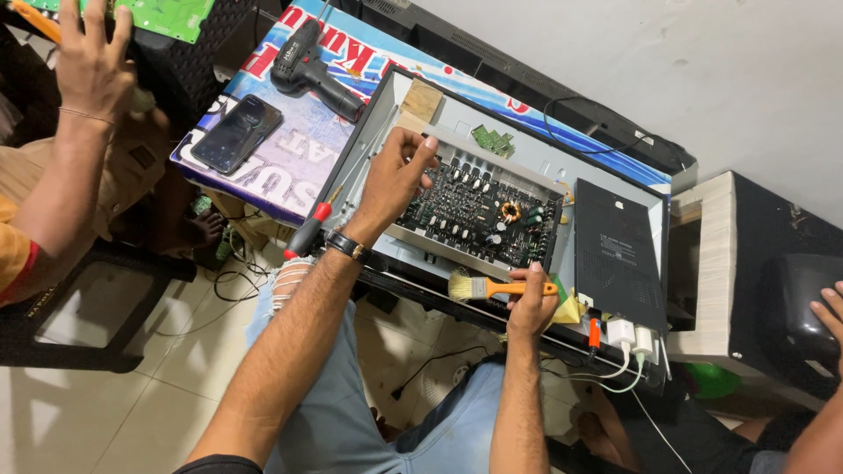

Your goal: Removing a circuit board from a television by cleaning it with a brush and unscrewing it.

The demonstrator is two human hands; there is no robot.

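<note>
An opened metal device chassis (544,167) lies on the table with a dark circuit board (479,215) full of components inside. My left hand (393,180) rests on the board's left edge, fingers curled against it, a watch on the wrist. A red-handled screwdriver (307,233) lies along the chassis' left side beside that wrist. My right hand (529,298) grips the orange handle of a paintbrush (479,286), bristles pointing left, at the chassis' near edge.
A black cordless drill (312,66) and a dark phone (237,133) lie on the printed banner at the left. A black panel (619,254) covers the chassis' right part; chargers (630,335) plug in below. Another person's arm (61,149) reaches up left; another hand (830,312) is at right.
</note>
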